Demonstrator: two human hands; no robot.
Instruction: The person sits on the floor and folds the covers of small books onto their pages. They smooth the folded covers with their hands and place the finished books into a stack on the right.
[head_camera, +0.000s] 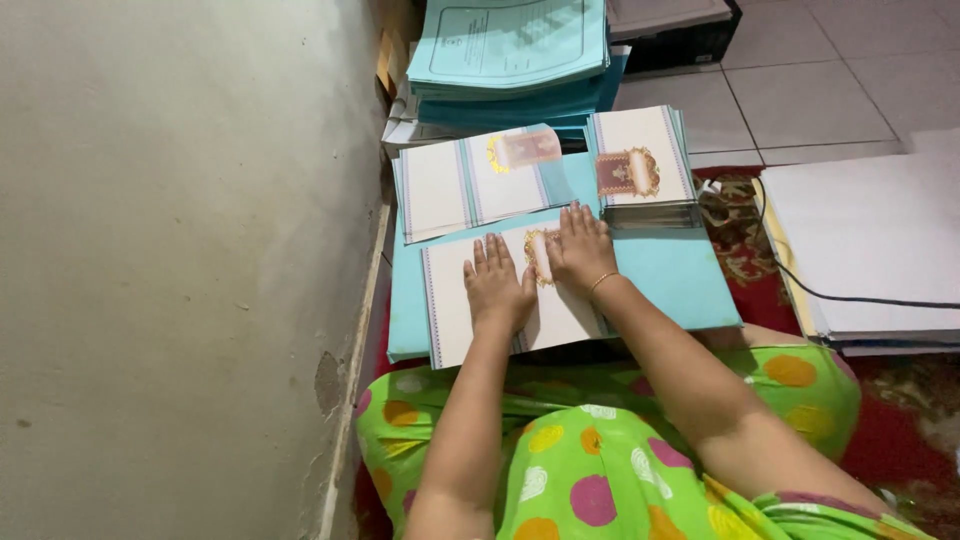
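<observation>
A white card sheet (455, 300) with striped borders and a gold ornament in its middle lies on a light blue sheet (670, 275) in front of my lap. My left hand (497, 285) lies flat on the card's middle, fingers apart. My right hand (580, 250), with a thin bracelet on the wrist, presses flat on the card just right of the ornament. Neither hand grips anything.
Beyond the card lie a pile of unfolded cards (470, 180) and a stack of folded cards (642, 165). A tall pile of blue papers (510, 50) stands behind. The wall (180, 250) is at the left, white boards (870, 240) with a black cable at the right.
</observation>
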